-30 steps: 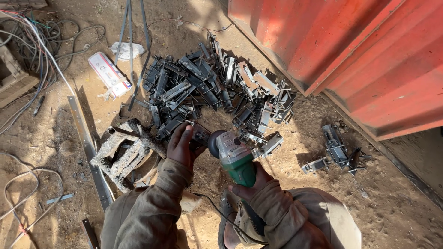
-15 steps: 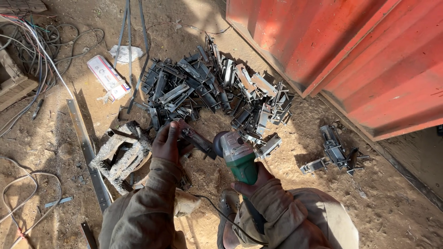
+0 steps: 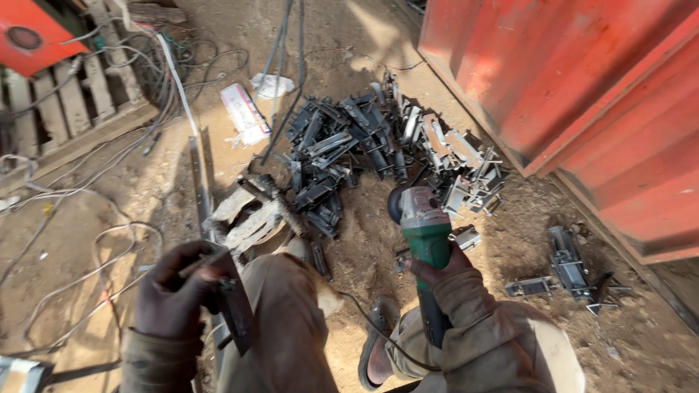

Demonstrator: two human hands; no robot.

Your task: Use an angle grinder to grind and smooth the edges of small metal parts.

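We sit on dirt ground beside the red container wall, whose lower edge hems us in on the right, while the left is snarled with loose cables. Ahead lies the heap of dark metal brackets, with a few strays just beside the wall. Our right hand is wrapped around the green angle grinder, disc toward the heap; better to keep it off the cables. Our left hand is closed on one bracket, near the knee.
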